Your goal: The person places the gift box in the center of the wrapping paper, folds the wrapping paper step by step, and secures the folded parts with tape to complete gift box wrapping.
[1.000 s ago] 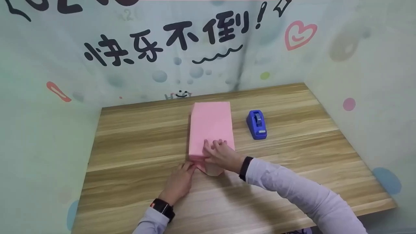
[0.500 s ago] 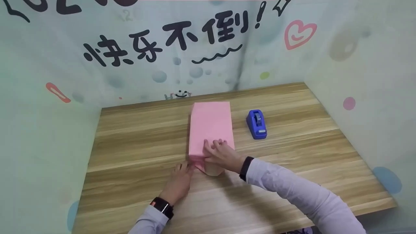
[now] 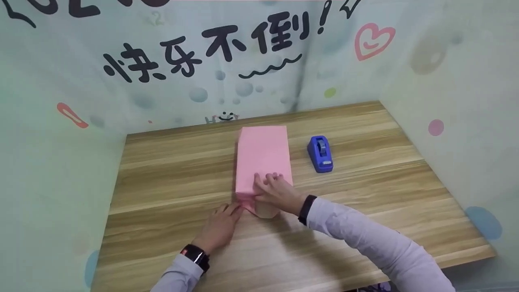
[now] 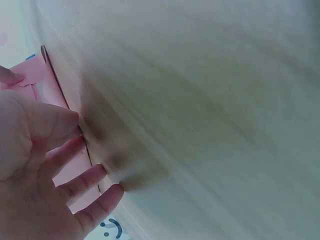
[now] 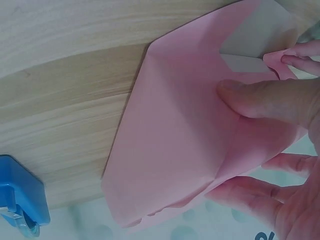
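Observation:
A box in pink paper (image 3: 263,154) lies lengthwise on the table, its near end partly folded. My right hand (image 3: 279,192) holds that end, fingers over the top and thumb (image 5: 240,97) against the folded end in the right wrist view. A flap with its pale inside (image 5: 257,37) showing sticks out toward me. At the near left corner, my left hand (image 3: 221,225) pinches the edge of the pink paper between thumb and forefinger. Its other fingers (image 4: 82,180) spread along the paper's edge in the left wrist view.
A blue tape dispenser (image 3: 321,154) stands to the right of the box. The wooden table (image 3: 170,174) meets printed walls (image 3: 170,101) at the back and both sides.
My left hand slid slightly off the corner, then came back to the paper's edge, with its wrist now farther left. The right hand and the box have stayed in place.

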### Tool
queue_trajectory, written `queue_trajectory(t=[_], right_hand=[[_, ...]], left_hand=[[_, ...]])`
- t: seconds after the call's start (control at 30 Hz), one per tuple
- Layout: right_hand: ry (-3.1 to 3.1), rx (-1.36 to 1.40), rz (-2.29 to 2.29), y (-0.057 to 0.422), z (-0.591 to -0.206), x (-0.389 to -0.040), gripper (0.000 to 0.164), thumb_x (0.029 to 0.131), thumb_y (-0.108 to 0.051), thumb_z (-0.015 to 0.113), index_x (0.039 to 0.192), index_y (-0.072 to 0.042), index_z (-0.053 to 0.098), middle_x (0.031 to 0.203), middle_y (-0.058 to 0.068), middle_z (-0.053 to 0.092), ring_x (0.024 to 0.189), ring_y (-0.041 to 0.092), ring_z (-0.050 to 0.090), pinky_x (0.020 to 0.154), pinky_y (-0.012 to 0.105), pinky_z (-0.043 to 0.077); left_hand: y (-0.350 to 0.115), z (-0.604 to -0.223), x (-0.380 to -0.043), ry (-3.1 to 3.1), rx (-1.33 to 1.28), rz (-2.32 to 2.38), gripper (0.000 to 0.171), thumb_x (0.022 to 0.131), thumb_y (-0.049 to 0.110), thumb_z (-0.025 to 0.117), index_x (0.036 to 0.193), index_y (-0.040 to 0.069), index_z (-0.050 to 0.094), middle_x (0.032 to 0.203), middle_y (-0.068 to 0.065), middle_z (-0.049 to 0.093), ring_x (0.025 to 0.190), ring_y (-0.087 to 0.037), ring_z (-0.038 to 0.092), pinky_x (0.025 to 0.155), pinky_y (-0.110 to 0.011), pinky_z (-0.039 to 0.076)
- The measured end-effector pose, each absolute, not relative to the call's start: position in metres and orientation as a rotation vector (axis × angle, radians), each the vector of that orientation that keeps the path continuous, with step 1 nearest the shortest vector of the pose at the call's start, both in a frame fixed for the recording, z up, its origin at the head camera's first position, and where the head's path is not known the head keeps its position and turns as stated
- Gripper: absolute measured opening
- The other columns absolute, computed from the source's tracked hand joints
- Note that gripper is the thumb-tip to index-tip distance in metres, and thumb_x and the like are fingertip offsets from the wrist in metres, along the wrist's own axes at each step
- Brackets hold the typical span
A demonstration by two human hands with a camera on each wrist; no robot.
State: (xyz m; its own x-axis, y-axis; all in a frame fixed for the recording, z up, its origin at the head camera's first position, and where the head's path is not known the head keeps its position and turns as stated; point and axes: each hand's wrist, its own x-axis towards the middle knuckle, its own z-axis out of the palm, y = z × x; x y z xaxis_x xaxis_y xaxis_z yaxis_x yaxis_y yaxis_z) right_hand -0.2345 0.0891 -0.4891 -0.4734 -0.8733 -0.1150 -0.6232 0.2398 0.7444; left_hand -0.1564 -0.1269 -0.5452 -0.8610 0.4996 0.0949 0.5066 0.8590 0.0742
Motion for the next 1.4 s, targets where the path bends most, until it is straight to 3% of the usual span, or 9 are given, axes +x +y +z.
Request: queue_trajectory(t=[0.27, 0.47, 0.57, 0.73, 0.87, 1.0, 1.1, 1.27, 1.4], right_hand=[[-2.170, 1.374, -1.019, 0.090, -0.490, -0.235, 0.060, 0.079, -0.021, 0.067, 0.131, -0.036, 0.042, 0.137, 0.012, 0.041, 0.088, 0.024, 0.056, 0.064, 0.031, 0.054], [-2.226, 1.380, -1.012, 0.089, -0.486, -0.236, 0.059, 0.080, -0.026, 0.068, 0.130, -0.042, 0.042, 0.137, 0.012, 0.040, 0.090, 0.024, 0.055, 0.066, 0.031, 0.054], [-2.239, 1.377, -1.042, 0.089, -0.485, -0.237, 0.064, 0.079, -0.025, 0.068, 0.134, -0.041, 0.038, 0.139, 0.013, 0.038, 0.091, 0.024, 0.054, 0.068, 0.031, 0.054], [-2.239, 1.396, -1.018, 0.090, -0.486, -0.237, 0.066, 0.078, -0.023, 0.069, 0.134, -0.038, 0.038, 0.139, 0.013, 0.038, 0.092, 0.024, 0.055, 0.069, 0.032, 0.054], [-2.209, 1.380, -1.005, 0.091, -0.489, -0.237, 0.063, 0.079, -0.022, 0.067, 0.133, -0.037, 0.039, 0.138, 0.012, 0.039, 0.091, 0.024, 0.054, 0.068, 0.031, 0.054], [-2.194, 1.369, -0.985, 0.093, -0.493, -0.236, 0.067, 0.078, -0.023, 0.067, 0.136, -0.036, 0.037, 0.138, 0.012, 0.040, 0.092, 0.024, 0.054, 0.067, 0.031, 0.053], [-2.198, 1.377, -0.983, 0.095, -0.493, -0.234, 0.077, 0.077, -0.024, 0.069, 0.142, -0.037, 0.029, 0.139, 0.012, 0.039, 0.093, 0.024, 0.054, 0.067, 0.031, 0.054], [-2.183, 1.397, -0.991, 0.101, -0.492, -0.231, 0.078, 0.077, -0.026, 0.069, 0.142, -0.039, 0.028, 0.141, 0.011, 0.038, 0.096, 0.025, 0.054, 0.070, 0.032, 0.054], [-2.158, 1.429, -0.965, 0.109, -0.492, -0.226, 0.076, 0.077, -0.027, 0.070, 0.140, -0.041, 0.030, 0.139, 0.011, 0.039, 0.096, 0.026, 0.054, 0.070, 0.033, 0.055]], left_hand=[[-0.125, -0.546, -0.157, -2.963, -0.764, -0.211, 0.038, 0.092, 0.011, 0.050, 0.130, 0.011, 0.052, 0.128, -0.009, 0.051, 0.113, -0.034, 0.050, 0.085, -0.053, 0.048], [-0.118, -0.550, -0.155, -2.877, -0.750, -0.072, 0.041, 0.089, 0.010, 0.052, 0.131, 0.010, 0.053, 0.127, -0.008, 0.053, 0.109, -0.030, 0.051, 0.080, -0.046, 0.050], [-0.112, -0.551, -0.154, -2.843, -0.779, 0.014, 0.040, 0.092, 0.021, 0.053, 0.131, 0.016, 0.053, 0.125, -0.010, 0.054, 0.107, -0.029, 0.051, 0.081, -0.044, 0.050], [-0.104, -0.549, -0.148, -2.947, -0.892, 0.007, 0.043, 0.092, 0.035, 0.052, 0.134, 0.029, 0.050, 0.132, -0.025, 0.047, 0.119, -0.041, 0.046, 0.092, -0.052, 0.046], [-0.109, -0.542, -0.150, -3.084, -0.982, -0.244, 0.039, 0.094, 0.036, 0.049, 0.133, 0.035, 0.050, 0.141, -0.032, 0.033, 0.129, -0.051, 0.032, 0.102, -0.063, 0.031], [-0.116, -0.537, -0.163, -2.909, -0.915, -0.542, 0.026, 0.087, 0.023, 0.062, 0.112, 0.020, 0.066, 0.131, -0.017, 0.050, 0.122, -0.037, 0.044, 0.101, -0.058, 0.034], [-0.115, -0.537, -0.174, -2.678, -0.816, -0.482, 0.027, 0.077, 0.015, 0.070, 0.101, 0.009, 0.062, 0.121, -0.012, 0.054, 0.112, -0.030, 0.050, 0.096, -0.049, 0.042], [-0.113, -0.529, -0.194, -2.604, -0.802, -0.314, 0.053, 0.075, 0.019, 0.073, 0.122, 0.007, 0.052, 0.138, -0.013, 0.044, 0.128, -0.033, 0.041, 0.106, -0.046, 0.036], [-0.107, -0.523, -0.204, -2.642, -0.890, -0.198, 0.056, 0.081, 0.022, 0.070, 0.131, 0.010, 0.048, 0.138, -0.011, 0.047, 0.130, -0.033, 0.040, 0.108, -0.046, 0.034]])
